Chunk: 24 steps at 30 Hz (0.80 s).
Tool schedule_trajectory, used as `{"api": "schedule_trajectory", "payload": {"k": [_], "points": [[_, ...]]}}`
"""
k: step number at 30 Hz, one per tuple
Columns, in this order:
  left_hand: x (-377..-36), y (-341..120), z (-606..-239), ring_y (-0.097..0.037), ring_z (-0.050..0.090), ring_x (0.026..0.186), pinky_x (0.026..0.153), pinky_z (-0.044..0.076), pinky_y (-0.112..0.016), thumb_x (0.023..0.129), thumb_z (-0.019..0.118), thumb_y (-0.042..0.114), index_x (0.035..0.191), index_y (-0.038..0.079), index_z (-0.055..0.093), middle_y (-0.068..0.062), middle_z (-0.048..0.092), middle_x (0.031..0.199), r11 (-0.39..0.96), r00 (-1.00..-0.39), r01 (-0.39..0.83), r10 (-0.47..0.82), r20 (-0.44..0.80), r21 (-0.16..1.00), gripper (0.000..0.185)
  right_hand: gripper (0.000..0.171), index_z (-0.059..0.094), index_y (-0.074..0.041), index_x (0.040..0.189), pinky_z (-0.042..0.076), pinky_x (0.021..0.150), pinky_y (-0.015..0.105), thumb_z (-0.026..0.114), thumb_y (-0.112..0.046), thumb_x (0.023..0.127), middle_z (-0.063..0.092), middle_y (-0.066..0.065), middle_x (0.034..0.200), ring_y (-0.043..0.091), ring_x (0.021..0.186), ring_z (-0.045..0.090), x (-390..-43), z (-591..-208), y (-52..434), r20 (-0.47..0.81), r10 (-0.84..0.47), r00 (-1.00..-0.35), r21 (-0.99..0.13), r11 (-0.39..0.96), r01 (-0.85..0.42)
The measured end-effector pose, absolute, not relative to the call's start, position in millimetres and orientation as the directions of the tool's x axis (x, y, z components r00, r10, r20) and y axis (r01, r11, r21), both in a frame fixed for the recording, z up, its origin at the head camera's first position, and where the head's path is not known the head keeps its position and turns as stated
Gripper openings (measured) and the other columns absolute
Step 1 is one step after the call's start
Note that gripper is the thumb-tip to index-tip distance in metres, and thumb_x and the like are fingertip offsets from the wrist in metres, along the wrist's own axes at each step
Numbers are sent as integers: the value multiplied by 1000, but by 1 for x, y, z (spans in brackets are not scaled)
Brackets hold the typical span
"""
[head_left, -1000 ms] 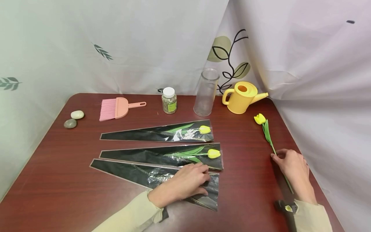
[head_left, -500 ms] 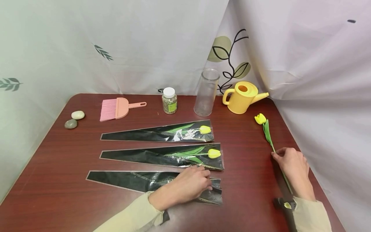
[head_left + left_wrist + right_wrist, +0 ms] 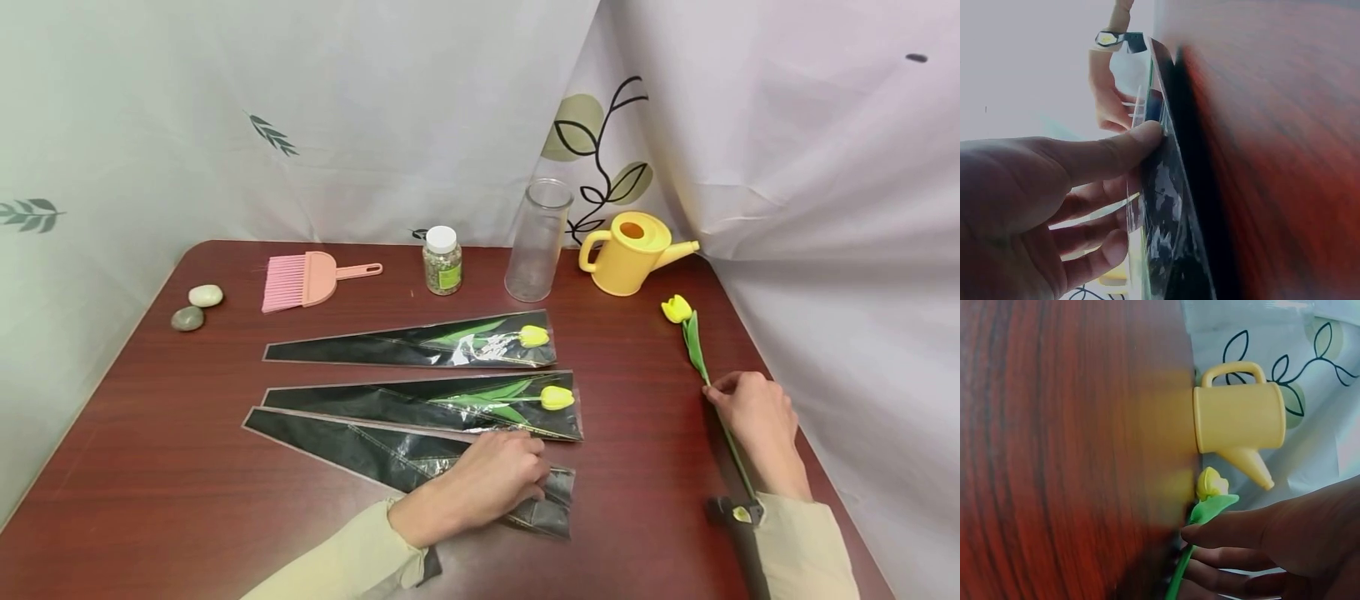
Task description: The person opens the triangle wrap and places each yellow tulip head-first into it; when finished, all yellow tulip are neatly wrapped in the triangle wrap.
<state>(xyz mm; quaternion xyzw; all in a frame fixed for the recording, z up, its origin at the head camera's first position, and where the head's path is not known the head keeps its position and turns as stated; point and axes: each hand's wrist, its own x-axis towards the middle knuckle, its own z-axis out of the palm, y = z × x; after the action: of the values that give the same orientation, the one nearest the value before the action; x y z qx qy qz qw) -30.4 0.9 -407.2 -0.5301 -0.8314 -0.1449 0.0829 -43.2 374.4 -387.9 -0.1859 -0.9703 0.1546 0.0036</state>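
Bright, even light with soft shadows; both wrist views blurred, washed-out backgrounds.

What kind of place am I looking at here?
Probably a makeshift flower-arranging table screened by white curtains: yellow tulips in black-and-clear plastic sleeves, a tall clear glass vase and a yellow plastic watering can sit on the reddish wooden tabletop.
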Motion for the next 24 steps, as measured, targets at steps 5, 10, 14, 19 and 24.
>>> {"api": "schedule_trajectory", "payload": {"k": [5,10,14,19,24], "points": [[-27,2,-404,-9,51,65,51,39,-22,88,72,29,73,22,67,10,52,75,400,-399,915,876,269,55,17,18,75,-8,87,43,54,52,72,-26,86,67,26,93,53,85,58,-44,-389,377,-46,371,-928,-317,875,365],[-26,3,-402,-10,50,71,58,42,-24,87,72,26,73,22,68,10,54,76,417,-414,907,864,285,53,15,19,75,-8,88,43,55,53,71,-26,86,67,26,96,54,88,57,-42,-389,379,-37,372,-927,-331,871,363],[-28,3,-402,-10,52,74,66,47,-25,86,75,26,74,21,68,10,55,77,413,-415,907,848,330,79,15,21,76,-7,88,43,57,53,71,-27,86,69,24,96,53,88,57,-40,-391,380,-23,375,-927,-348,866,359],[-28,4,-402,-10,55,76,67,49,-25,88,72,24,78,19,70,9,57,79,409,-415,908,841,348,94,12,18,76,-6,84,43,65,53,71,-23,86,71,17,85,50,86,58,-32,-391,378,81,370,-925,-390,866,312],[-28,4,-403,-10,55,78,68,50,-26,90,70,23,79,18,70,9,59,81,416,-428,902,836,343,111,11,23,77,-5,88,37,74,54,70,-26,88,72,13,79,49,87,59,-19,-383,374,128,365,-922,-419,863,283]]}}
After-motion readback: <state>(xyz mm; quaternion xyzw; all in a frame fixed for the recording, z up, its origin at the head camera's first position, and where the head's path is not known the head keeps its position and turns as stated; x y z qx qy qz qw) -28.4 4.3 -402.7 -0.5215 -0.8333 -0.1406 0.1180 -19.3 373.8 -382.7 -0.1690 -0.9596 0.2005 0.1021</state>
